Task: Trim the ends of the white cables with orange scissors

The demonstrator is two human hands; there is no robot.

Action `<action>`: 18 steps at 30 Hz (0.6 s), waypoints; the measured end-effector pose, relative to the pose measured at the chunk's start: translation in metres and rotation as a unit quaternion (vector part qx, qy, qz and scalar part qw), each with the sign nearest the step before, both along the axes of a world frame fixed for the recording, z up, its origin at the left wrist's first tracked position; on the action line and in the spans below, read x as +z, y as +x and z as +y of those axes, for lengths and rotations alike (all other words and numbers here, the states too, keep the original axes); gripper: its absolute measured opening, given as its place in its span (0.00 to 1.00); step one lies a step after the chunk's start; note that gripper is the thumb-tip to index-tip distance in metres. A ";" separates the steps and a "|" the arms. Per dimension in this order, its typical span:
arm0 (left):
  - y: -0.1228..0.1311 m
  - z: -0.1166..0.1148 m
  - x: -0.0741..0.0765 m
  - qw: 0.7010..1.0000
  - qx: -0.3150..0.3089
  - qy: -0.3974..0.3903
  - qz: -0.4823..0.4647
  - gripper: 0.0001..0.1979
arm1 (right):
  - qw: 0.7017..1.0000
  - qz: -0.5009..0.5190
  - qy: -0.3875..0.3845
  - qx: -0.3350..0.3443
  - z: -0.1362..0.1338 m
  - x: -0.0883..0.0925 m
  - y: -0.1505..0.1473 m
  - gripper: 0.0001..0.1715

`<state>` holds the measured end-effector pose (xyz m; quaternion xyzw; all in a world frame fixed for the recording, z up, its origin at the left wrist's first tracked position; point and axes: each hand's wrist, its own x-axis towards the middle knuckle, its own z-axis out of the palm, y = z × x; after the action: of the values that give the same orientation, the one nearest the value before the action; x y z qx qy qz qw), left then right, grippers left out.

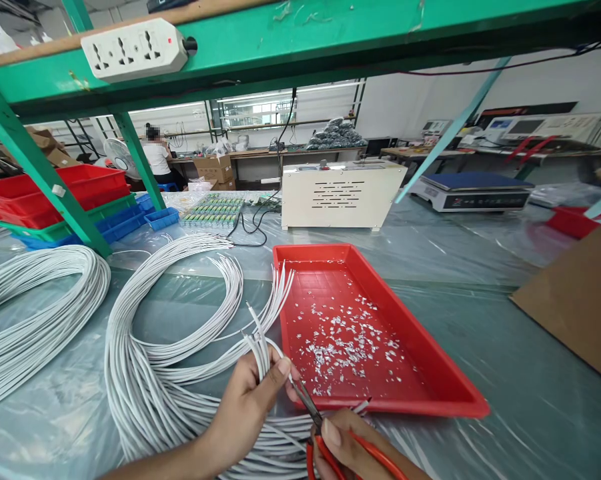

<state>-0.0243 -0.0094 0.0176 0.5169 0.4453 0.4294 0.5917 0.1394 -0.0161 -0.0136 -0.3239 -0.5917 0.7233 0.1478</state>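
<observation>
"What's the left hand (245, 403) holding?"
"It pinches a few white cables (261, 353) near their ends, just left of the red tray (415, 330)."
"And the right hand (347, 437)?"
"Wrapped round red-handled pliers (309, 403), tips right at the left hand."
"The coil (130, 347)?"
"Left of the tray, on the plastic-covered table (480, 333)."

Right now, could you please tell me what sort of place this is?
Probably a cable-assembly workshop: coiled white cables lie on the table, the right hand holds red-handled pliers, and a red tray holds scraps.
</observation>
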 end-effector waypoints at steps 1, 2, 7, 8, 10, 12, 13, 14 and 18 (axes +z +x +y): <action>0.000 0.000 0.001 1.000 -0.003 -0.006 -0.005 0.18 | 1.000 0.003 0.015 -0.004 -0.001 0.001 -0.001 0.40; 0.001 0.000 0.002 1.000 -0.005 -0.012 -0.010 0.18 | 1.000 0.005 0.029 -0.008 -0.001 0.002 -0.002 0.39; 0.001 0.001 0.003 0.999 -0.013 -0.023 -0.026 0.14 | 0.995 -0.010 0.079 -0.065 -0.005 0.005 -0.007 0.32; 0.001 0.001 0.003 0.999 -0.015 -0.023 -0.026 0.14 | 0.993 -0.015 0.086 -0.075 -0.005 0.005 -0.007 0.32; 0.000 0.001 0.003 0.999 -0.021 -0.023 -0.024 0.15 | 0.993 -0.019 0.086 -0.078 -0.006 0.003 -0.007 0.32; 0.000 0.000 0.003 0.999 -0.024 -0.021 -0.023 0.17 | 0.995 -0.012 0.066 -0.070 -0.007 0.001 -0.006 0.33; 0.000 0.000 0.003 0.999 -0.024 -0.020 -0.024 0.17 | 0.996 -0.007 0.053 -0.066 -0.008 -0.001 -0.005 0.35; 0.000 0.000 0.003 0.999 -0.023 -0.021 -0.025 0.18 | 0.997 -0.004 0.043 -0.064 -0.008 -0.002 -0.005 0.36; 0.001 0.000 0.002 0.999 -0.013 -0.022 -0.022 0.19 | 0.995 -0.005 0.051 -0.081 -0.012 0.000 -0.004 0.34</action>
<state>-0.0235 -0.0095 0.0199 0.4997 0.4347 0.4236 0.6179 0.1350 -0.0280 -0.0140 -0.3662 -0.6001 0.6766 0.2191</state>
